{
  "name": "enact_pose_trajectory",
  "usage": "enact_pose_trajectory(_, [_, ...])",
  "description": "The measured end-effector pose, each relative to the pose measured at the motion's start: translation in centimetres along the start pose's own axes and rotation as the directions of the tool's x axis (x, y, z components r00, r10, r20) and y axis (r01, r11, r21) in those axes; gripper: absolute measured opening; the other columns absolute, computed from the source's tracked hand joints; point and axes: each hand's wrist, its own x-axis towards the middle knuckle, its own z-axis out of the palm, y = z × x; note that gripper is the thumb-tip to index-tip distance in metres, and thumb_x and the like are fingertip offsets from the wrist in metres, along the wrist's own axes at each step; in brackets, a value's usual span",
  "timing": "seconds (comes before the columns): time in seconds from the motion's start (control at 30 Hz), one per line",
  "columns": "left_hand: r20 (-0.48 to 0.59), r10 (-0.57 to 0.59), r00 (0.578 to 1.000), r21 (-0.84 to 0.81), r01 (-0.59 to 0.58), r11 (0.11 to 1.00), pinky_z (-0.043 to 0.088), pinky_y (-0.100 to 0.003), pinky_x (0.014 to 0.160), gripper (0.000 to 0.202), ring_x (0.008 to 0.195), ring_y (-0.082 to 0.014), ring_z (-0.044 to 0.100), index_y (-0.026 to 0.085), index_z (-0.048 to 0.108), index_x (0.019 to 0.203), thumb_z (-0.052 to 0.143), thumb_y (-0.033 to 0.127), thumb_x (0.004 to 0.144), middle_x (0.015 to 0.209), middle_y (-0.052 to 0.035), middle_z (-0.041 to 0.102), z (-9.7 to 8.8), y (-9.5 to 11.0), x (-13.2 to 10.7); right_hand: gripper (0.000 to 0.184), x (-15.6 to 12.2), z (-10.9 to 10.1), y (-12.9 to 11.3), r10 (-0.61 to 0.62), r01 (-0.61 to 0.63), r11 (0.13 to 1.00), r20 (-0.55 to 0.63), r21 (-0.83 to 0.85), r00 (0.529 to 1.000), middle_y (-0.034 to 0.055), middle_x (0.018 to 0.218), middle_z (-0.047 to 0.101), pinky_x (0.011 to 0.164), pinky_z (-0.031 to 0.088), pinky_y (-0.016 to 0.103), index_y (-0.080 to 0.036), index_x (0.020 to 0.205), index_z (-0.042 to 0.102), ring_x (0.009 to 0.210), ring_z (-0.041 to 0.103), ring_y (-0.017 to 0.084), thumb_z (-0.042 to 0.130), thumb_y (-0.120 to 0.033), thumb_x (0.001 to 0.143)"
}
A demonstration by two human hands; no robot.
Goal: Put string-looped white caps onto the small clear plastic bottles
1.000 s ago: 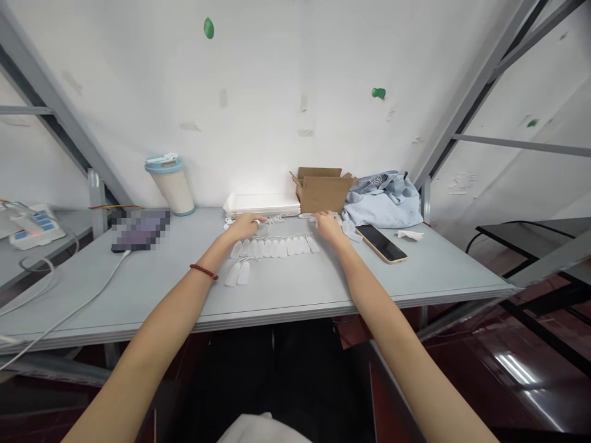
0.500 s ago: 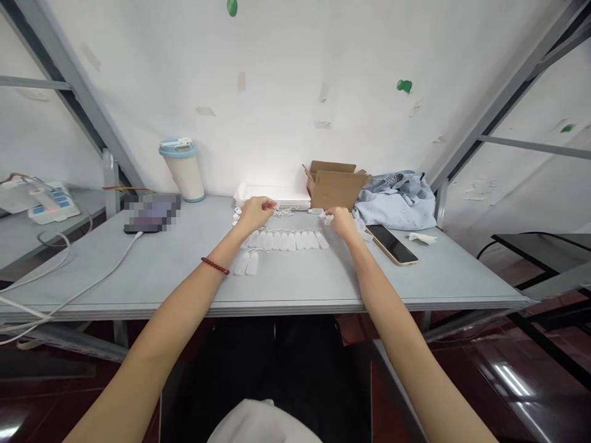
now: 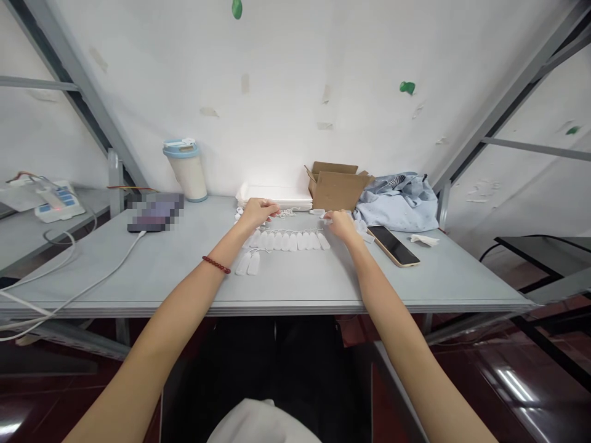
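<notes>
My left hand (image 3: 260, 213) reaches over the back of the desk, thumb and fingertips pinched together beside a small heap of white strings (image 3: 288, 213). Whether a string is between those fingertips is too small to tell. Across from it, my right hand (image 3: 340, 224) is closed on a white tag (image 3: 327, 220), mostly covered by the fingers. Just left of that hand lies another white tag (image 3: 317, 211). Nearer me, a row of white tags (image 3: 292, 241) lies side by side with strings at the top. Two more tags (image 3: 248, 264) lie in front of the row's left end.
Behind the hands are a white stack (image 3: 295, 198) and an open cardboard box (image 3: 338, 189). Bluish cloth (image 3: 398, 200), a phone (image 3: 393, 245) and crumpled tissue (image 3: 423, 240) lie right. A lidded cup (image 3: 187, 172), a charging device (image 3: 156, 213) and its cable (image 3: 111, 267) are left.
The view has shifted slightly. My left fingertips have moved a little toward the strings and right. My right hand stays in nearly the same place, and the row of tags has not moved.
</notes>
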Motion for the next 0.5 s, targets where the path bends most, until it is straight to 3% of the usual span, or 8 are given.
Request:
enact_pose_trajectory(0.13, [-0.034,0.006,0.999,-0.013,-0.007,1.000,0.045,-0.024,0.057,0.012,0.068,-0.0147,0.057,0.016,0.071,0.066,0.072,0.027,0.062,0.073,-0.0054,0.068,0.1,-0.1,0.1,0.038,0.5,-0.5,-1.3,-0.010,0.056,0.961,-0.168,0.269,0.986,0.0116,0.106,0.068,0.090,0.043,0.036,-0.014,0.106,0.066,0.097,0.059,0.023,0.050,-0.006,0.073])
enact_pose_trajectory(0.23, [-0.010,-0.028,1.000,-0.059,0.027,0.998,0.046,-0.025,0.061,0.013,0.069,-0.0142,0.057,0.015,0.071,0.065,0.074,0.026,0.061,0.075,-0.0057,0.068,0.1,-0.1,0.2,0.032,0.5,-0.9,-3.1,0.084,0.077,0.787,-0.230,0.612,0.970,0.0088,0.102,0.067,0.080,0.047,0.035,-0.015,0.106,0.062,0.082,0.061,0.018,0.055,-0.019,0.076])
enact_pose_trajectory(0.37, [0.055,-0.059,0.997,-0.123,0.066,0.990,0.049,-0.027,0.068,0.016,0.074,-0.0148,0.059,0.013,0.071,0.067,0.077,0.027,0.060,0.078,-0.0068,0.069,0.2,0.1,0.0,0.027,-0.3,-1.2,-5.3,0.053,0.097,0.475,-0.138,0.875,0.989,0.0023,0.080,0.066,0.076,0.048,0.032,-0.017,0.093,0.061,0.075,0.063,0.016,0.066,-0.032,0.070])
enact_pose_trajectory(0.5, [0.094,-0.071,0.993,-0.172,0.087,0.981,0.050,-0.029,0.075,0.018,0.074,-0.0143,0.060,0.013,0.070,0.068,0.080,0.026,0.060,0.077,-0.0063,0.069,0.4,0.4,-0.4,0.029,-1.1,-1.7,-6.8,0.022,0.038,0.323,-0.048,0.945,0.999,0.0008,0.073,0.066,0.079,0.049,0.033,-0.018,0.088,0.060,0.078,0.066,0.017,0.071,-0.032,0.065])
